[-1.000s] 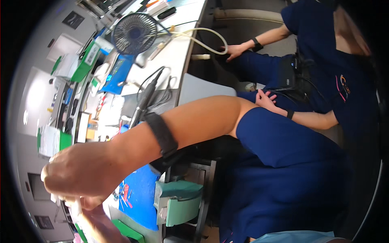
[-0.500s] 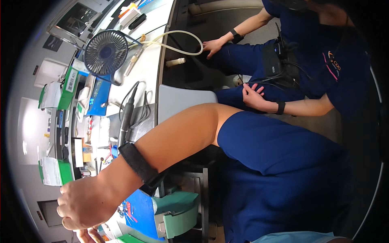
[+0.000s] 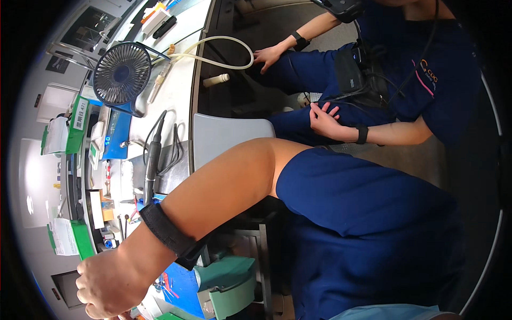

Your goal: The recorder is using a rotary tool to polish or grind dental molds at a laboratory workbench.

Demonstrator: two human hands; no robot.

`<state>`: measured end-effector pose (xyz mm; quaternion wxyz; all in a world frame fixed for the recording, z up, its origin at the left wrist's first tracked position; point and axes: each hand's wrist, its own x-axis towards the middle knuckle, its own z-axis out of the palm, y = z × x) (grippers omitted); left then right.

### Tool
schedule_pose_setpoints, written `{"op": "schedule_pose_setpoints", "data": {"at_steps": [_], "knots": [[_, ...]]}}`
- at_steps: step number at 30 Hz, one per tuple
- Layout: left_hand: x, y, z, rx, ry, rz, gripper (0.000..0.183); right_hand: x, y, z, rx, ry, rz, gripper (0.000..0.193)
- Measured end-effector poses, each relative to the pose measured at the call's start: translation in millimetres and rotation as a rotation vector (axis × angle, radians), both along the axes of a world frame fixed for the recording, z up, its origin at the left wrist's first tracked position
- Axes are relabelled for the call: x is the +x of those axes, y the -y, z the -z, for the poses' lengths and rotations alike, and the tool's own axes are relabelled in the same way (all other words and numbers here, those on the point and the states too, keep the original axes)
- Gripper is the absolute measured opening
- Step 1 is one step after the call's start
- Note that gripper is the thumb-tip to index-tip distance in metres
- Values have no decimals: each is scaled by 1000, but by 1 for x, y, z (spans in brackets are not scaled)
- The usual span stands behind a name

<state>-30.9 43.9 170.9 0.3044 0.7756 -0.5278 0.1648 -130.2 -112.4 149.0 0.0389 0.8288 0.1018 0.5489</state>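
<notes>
My right hand [image 3: 109, 282] is at the lower left, fingers curled into a fist with its back toward me; anything inside it is hidden. A black band [image 3: 166, 234] wraps that wrist, and my bare forearm runs up to a dark blue sleeve [image 3: 362, 197]. The hand hovers over the near end of a cluttered workbench [image 3: 176, 101], close to a teal vise-like fixture [image 3: 229, 285] and a blue mat [image 3: 181, 288]. My left hand is out of view.
A small dark blue desk fan [image 3: 121, 73], a blue digital unit [image 3: 114, 136], a cream hose [image 3: 224, 48], a black handpiece with cables [image 3: 152, 160] and green-and-white boxes [image 3: 66, 237] lie on the bench. A co-worker in blue scrubs [image 3: 416, 69] sits alongside, hands [image 3: 322, 120] near their lap.
The view has swung, so the fan and bench slid down and right in frame. My right fist has moved lower and left, toward the bottom edge.
</notes>
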Motion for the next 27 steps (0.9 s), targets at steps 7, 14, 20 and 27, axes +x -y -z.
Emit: {"op": "schedule_pose_setpoints", "data": {"at_steps": [7, 14, 20, 27], "knots": [[40, -1, 12, -15, -145, 114, 47, 5, 0, -1, 10, -11, -9, 35], [61, -6, 5, -14, -287, 178, 54, -3, 1, -5, 68, 19, -33, 34], [27, -11, 5, -90, -375, 214, 42, -1, 7, 9, 70, 172, -73, 25], [27, -20, 24, -74, -642, 274, 33, -7, 12, 7, 199, -215, -327, 32]]}}
